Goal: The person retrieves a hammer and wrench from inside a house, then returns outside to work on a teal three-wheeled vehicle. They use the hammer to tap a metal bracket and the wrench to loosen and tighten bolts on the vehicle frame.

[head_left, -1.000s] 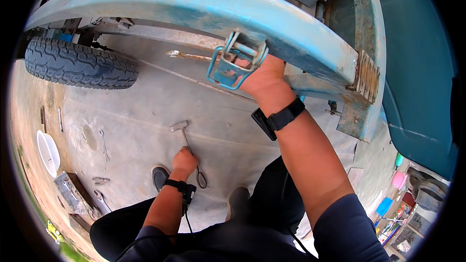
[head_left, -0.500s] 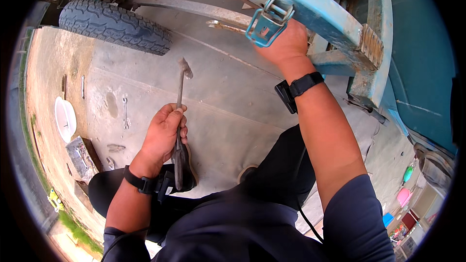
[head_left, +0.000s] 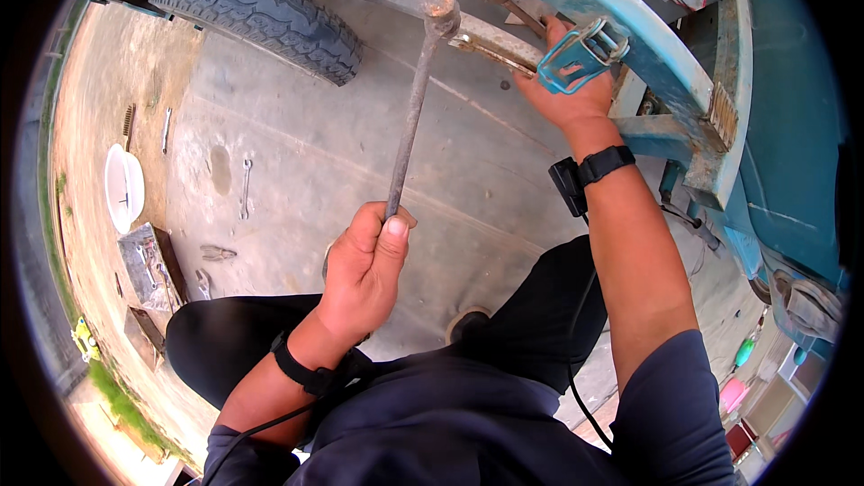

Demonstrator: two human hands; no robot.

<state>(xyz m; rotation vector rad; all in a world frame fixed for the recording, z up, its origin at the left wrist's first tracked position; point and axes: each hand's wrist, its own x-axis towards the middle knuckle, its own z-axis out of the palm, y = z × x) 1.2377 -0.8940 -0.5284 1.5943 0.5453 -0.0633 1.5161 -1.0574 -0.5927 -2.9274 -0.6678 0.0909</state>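
Raised before me in my left hand is a rusty metal hammer, its head upward and my fingers wrapped round the handle. My right hand is closed round a wrench under the blue frame rail, partly hidden by a blue metal bracket. A second wrench lies along the rusty bar just left of that hand, beside the bracket; whether my fingers touch it I cannot tell.
A tyre is at upper left. On the ground at left are a white basin, a spanner, pliers, a metal toolbox and a brush. A teal body panel fills the right side.
My left hand has lifted the hammer from low near my foot up toward the bar, its head rising. My right hand stays at the bracket. The view has shifted.
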